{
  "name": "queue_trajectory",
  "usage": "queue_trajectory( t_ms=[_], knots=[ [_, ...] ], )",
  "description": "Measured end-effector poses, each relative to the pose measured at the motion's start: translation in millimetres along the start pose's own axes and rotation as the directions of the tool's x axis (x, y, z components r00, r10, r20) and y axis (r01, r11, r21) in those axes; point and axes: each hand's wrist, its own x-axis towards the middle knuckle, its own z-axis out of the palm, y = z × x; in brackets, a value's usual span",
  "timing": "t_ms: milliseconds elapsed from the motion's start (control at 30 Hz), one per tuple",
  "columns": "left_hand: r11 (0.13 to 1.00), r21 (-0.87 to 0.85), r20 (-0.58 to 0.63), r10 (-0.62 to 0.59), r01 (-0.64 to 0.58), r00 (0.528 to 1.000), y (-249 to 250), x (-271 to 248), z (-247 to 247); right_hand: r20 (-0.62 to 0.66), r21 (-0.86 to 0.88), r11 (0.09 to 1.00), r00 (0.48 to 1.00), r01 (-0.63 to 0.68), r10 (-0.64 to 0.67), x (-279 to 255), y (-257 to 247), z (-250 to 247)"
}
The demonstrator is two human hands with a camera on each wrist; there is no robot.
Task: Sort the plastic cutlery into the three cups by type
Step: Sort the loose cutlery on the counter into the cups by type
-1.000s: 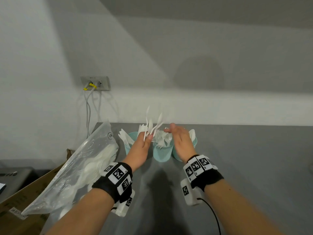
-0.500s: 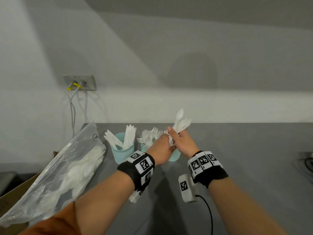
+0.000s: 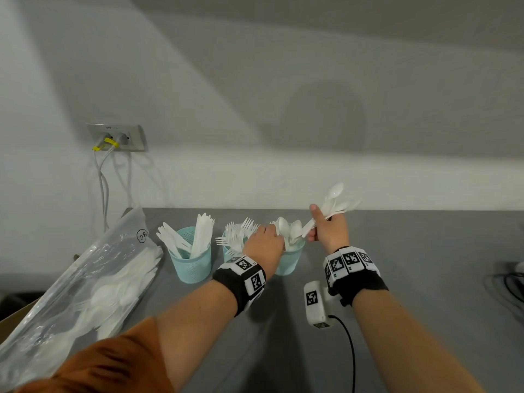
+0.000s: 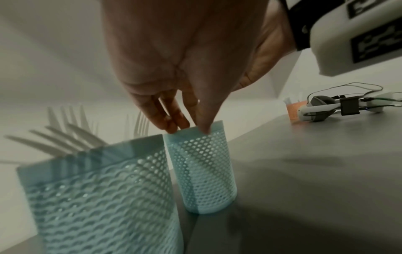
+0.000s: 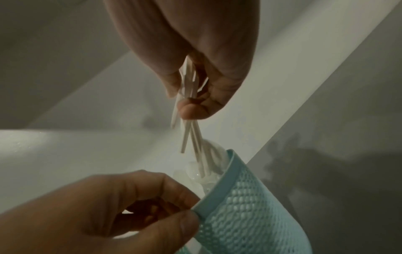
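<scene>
On grey table (image 3: 397,279), clear bag (image 3: 85,279) far left, then three teal cups: knife cup (image 3: 192,265), fork cup (image 4: 104,197), spoon cup (image 3: 290,260) pinched at rim by left hand (image 3: 263,245); right hand (image 3: 330,231) clenched round spoon bunch (image 3: 331,202) just above it.

Bunch of spoons (image 3: 334,204) lifted clear rightward by right hand (image 3: 329,231); left hand (image 3: 263,245) shifted onto rim of right cup (image 3: 292,259).
</scene>
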Motion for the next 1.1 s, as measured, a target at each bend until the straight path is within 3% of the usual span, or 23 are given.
queue_trajectory(
  t_ms=[133, 300, 400, 600, 733, 800, 933, 1100],
  knots=[
    [0.998, -0.063, -0.019, 0.016, -0.018, 1.0, -1.0, 2.2, 1.6, 0.007, -0.033, 0.999, 1.0, -0.021, 0.021, 1.5, 4.5, 3.0],
    [0.994, -0.103, -0.044, 0.039, -0.043, 0.998, -5.1, 1.1, 2.8, 0.101, -0.316, 0.941, 0.991, 0.12, -0.092, -9.3, 11.0, 14.2],
    [0.984, -0.176, -0.043, 0.015, -0.022, 0.999, -7.3, 0.5, 0.8, 0.199, -0.345, 0.931, 0.979, 0.123, -0.055, -12.6, 14.2, 17.2],
    [0.976, -0.218, -0.04, -0.007, -0.002, 0.999, -6.9, -1.3, -1.1, 0.263, -0.421, 0.9, 0.965, 0.113, 0.002, -11.9, 18.2, 12.3],
    [0.973, -0.232, -0.048, 0.001, -0.012, 0.999, -7.6, -2.2, -1.6, 0.179, -0.278, 0.955, 0.982, 0.101, -0.052, -18.2, 20.8, 12.3],
    [0.974, -0.224, -0.055, 0.01, -0.022, 0.998, -7.9, -2.9, -1.6, 0.144, -0.244, 0.952, 0.977, 0.186, -0.154, -23.0, 21.1, 10.7],
    [0.973, -0.228, -0.058, 0.011, -0.024, 0.998, -7.7, -4.1, -1.3, 0.264, -0.389, 0.845, 0.923, 0.368, -0.28, -30.3, 29.4, 8.7],
    [0.965, -0.262, -0.079, 0.006, -0.026, 0.997, -5.7, -10.6, -5.1, 0.201, -0.481, 0.825, 0.954, 0.295, -0.223, -29.7, 29.6, 3.4]
  ],
)
